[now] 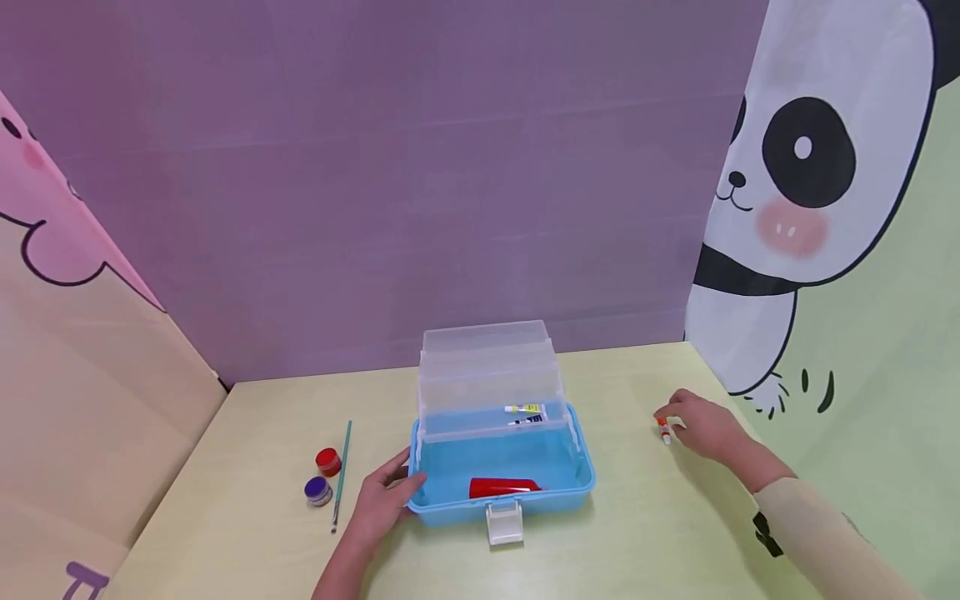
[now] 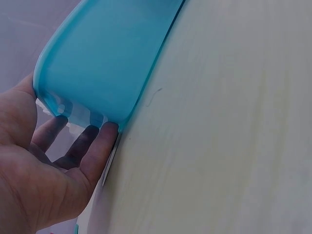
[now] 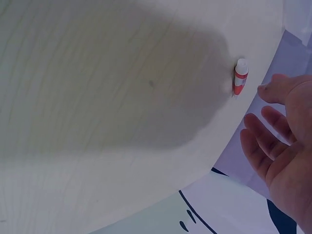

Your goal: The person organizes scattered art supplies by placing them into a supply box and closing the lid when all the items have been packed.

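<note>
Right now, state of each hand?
Left hand: closed, gripping the left end of the blue plastic storage box.
Right hand: open, holding nothing, close to the small red-and-white paint tube.

On the left of the pale desk [image 1: 255, 433] I can make out a small red jar [image 1: 328, 462] and, just nearer, a purple-topped jar [image 1: 318, 490]. To the right of both I see a slim teal paintbrush [image 1: 343, 477], bristles at the near end. Beyond the far edge my view meets a plain purple backdrop [image 1: 450, 183]. On the right, a pale green wall [image 1: 900, 350] bears a big cartoon panda [image 1: 892, 125]; on the left, a cream wall [image 1: 67, 375] carries a pink cartoon figure [image 1: 52, 183].
</note>
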A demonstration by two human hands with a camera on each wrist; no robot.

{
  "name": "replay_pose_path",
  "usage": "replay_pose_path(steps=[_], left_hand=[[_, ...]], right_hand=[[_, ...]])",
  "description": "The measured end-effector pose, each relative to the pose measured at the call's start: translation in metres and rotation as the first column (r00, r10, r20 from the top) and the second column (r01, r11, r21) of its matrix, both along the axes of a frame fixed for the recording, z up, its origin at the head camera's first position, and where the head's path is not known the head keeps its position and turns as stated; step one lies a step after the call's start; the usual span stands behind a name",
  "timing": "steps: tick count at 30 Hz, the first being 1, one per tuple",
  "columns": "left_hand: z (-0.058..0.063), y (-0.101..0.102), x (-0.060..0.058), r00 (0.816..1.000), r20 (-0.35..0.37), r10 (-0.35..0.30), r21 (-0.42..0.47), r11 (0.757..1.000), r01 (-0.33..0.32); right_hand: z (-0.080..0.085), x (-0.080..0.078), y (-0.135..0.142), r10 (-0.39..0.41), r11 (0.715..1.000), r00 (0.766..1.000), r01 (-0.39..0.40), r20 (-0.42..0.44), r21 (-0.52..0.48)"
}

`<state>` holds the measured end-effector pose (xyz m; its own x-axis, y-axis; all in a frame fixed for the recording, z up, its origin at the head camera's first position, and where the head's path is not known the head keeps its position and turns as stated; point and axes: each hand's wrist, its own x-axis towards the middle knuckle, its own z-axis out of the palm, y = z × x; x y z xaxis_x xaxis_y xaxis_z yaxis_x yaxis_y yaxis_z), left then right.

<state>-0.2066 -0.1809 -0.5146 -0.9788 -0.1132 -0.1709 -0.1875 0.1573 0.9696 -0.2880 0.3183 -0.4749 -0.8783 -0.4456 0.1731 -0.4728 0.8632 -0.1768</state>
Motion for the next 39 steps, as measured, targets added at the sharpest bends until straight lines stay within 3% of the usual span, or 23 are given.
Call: replay_pose_path(steps=[12,19,26,35,39], left_hand=[[-0.004,-0.003,-0.003,1.000,0.016,-0.006,0.003,1.000,0.006],[-0.003,-0.002,-0.002,1.000,0.017,-0.002,-0.005,1.000,0.002],[-0.003,-0.002,-0.001,1.000,0.004,-0.002,-0.001,1.000,0.002],[-0.003,-0.002,0.000,1.000,0.000,0.010,0.000,1.000,-0.010],[-0.002,-0.001,0.001,1.000,0.005,0.006,-0.013,1.000,-0.006]], right_hand=[[-0.005,0.000,-0.001,-0.029,0.999,0.998,0.030,0.056,-0.017],[-0.009,0.003,0.000,-0.009,1.000,1.000,0.009,0.013,-0.025],[-0.016,-0.001,0.004,-0.053,0.999,0.998,0.053,0.022,-0.001],[-0.014,0.001,-0.002,-0.010,1.000,1.000,0.010,0.027,0.004],[-0.015,0.002,-0.003,-0.043,0.999,0.998,0.044,0.034,-0.017]])
